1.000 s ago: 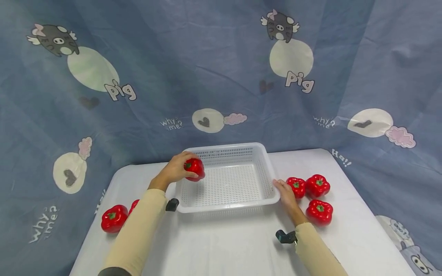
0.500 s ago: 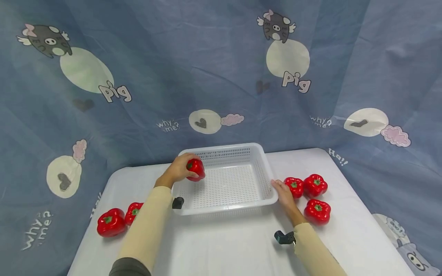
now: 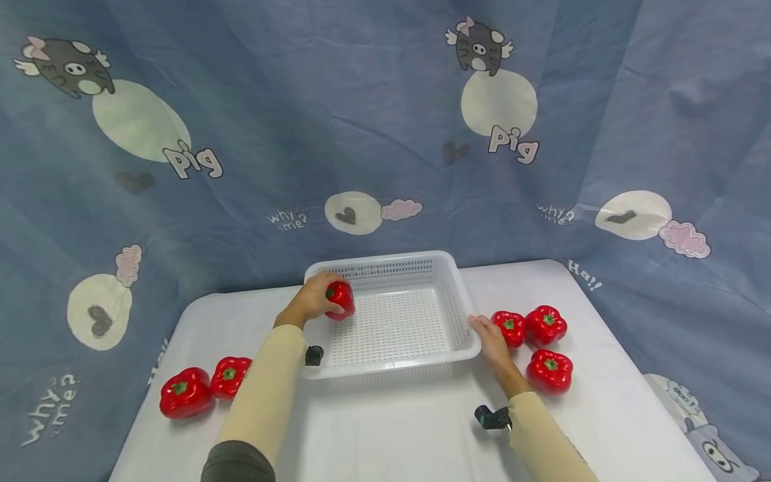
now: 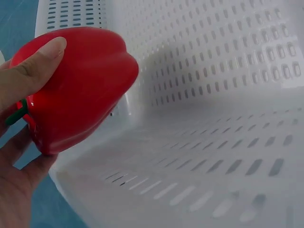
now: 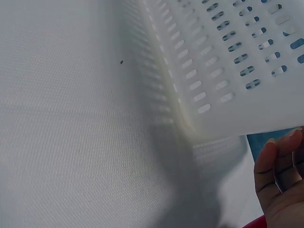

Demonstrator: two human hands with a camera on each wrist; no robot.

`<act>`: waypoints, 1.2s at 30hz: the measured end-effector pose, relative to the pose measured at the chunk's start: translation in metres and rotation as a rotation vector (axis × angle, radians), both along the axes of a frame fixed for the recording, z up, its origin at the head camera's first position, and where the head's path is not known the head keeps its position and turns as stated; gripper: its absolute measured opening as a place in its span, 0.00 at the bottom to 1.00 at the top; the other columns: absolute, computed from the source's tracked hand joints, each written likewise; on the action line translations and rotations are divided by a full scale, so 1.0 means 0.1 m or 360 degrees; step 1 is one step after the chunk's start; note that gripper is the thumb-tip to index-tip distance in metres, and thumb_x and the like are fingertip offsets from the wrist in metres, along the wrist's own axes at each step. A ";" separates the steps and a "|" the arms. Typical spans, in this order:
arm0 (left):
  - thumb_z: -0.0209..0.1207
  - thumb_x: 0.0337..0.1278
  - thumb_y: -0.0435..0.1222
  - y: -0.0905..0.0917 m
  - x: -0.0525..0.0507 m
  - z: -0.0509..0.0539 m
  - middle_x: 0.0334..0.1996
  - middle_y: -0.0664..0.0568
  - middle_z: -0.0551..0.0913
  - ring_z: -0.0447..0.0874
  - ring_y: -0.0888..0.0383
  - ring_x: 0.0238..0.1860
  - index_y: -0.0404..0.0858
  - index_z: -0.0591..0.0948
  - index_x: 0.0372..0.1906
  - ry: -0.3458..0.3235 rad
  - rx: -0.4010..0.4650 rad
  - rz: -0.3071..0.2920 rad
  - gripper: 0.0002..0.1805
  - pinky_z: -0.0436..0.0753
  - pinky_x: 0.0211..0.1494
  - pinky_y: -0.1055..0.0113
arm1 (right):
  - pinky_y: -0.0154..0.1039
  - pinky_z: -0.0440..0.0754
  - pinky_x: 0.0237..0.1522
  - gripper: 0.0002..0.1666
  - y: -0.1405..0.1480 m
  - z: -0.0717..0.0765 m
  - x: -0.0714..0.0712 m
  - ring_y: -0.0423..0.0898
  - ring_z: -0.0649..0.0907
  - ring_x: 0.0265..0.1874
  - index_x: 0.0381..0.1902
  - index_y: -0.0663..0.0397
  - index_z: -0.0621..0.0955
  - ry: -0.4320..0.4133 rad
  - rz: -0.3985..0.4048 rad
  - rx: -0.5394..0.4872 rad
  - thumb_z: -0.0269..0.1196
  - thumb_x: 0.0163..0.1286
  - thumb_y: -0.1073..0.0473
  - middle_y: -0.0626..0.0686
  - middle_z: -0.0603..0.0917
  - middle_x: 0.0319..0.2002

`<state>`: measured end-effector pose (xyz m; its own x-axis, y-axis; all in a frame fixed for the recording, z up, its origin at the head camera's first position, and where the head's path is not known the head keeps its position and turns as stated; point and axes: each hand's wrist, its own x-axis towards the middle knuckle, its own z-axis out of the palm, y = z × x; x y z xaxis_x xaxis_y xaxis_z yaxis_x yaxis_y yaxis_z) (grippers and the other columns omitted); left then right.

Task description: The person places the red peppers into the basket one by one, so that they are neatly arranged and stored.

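Observation:
My left hand (image 3: pixel 314 296) grips a red bell pepper (image 3: pixel 340 300) above the left end of a white perforated plastic basket (image 3: pixel 385 368). In the left wrist view the thumb lies across the bell pepper (image 4: pixel 90 80), other fingers are beneath it, and its green stem points toward the palm. At the basket's right end my right hand (image 3: pixel 492 341) holds the rim. Bent fingers meet the edge of the basket (image 5: pixel 223 118) in the right wrist view; the thumb is out of sight there. No pepper shows on the visible part of the basket floor.
Several more red bell peppers lie on the white table: a pair at the left, including one pepper (image 3: pixel 187 393) near the edge, and a right-hand group with a front pepper (image 3: pixel 549 371). A blue patterned curtain (image 3: pixel 385 134) hangs behind the table.
The left hand has lowered slightly with the bell pepper over the basket. The right hand stays at the rim. The head view has shifted a little, showing more of the left peppers.

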<state>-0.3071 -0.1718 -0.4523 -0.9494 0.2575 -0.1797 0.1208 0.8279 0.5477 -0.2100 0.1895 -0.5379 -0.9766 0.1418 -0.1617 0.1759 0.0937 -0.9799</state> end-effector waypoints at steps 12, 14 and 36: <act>0.71 0.43 0.27 0.03 -0.12 -0.17 0.66 0.42 0.67 0.61 0.42 0.67 0.42 0.74 0.61 0.0056 -0.0148 -0.0017 0.35 0.72 0.62 0.43 | 0.31 0.73 0.32 0.19 0.00 -0.02 0.01 0.43 0.76 0.31 0.38 0.62 0.73 -0.0017 -0.0016 0.0000 0.50 0.76 0.49 0.53 0.79 0.30; 0.70 0.46 0.26 0.04 -0.14 -0.19 0.66 0.42 0.67 0.61 0.42 0.67 0.41 0.75 0.60 0.0063 -0.0163 -0.0005 0.32 0.72 0.62 0.44 | 0.31 0.73 0.32 0.20 0.00 -0.02 0.01 0.43 0.76 0.31 0.39 0.63 0.73 -0.0015 -0.0011 0.0000 0.49 0.76 0.49 0.53 0.79 0.31; 0.67 0.44 0.20 0.14 -0.16 -0.25 0.57 0.41 0.68 0.65 0.42 0.61 0.41 0.79 0.52 0.0133 -0.0158 0.0100 0.27 0.76 0.58 0.46 | 0.30 0.74 0.31 0.19 -0.01 -0.01 0.00 0.42 0.76 0.30 0.39 0.62 0.73 -0.0060 -0.0029 -0.0018 0.49 0.77 0.50 0.51 0.77 0.28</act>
<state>-0.3234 -0.1583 -0.4772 -0.9758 0.1819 -0.1212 0.1087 0.8850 0.4527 -0.2099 0.1883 -0.5392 -0.9670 0.1576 -0.2001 0.2143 0.0790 -0.9736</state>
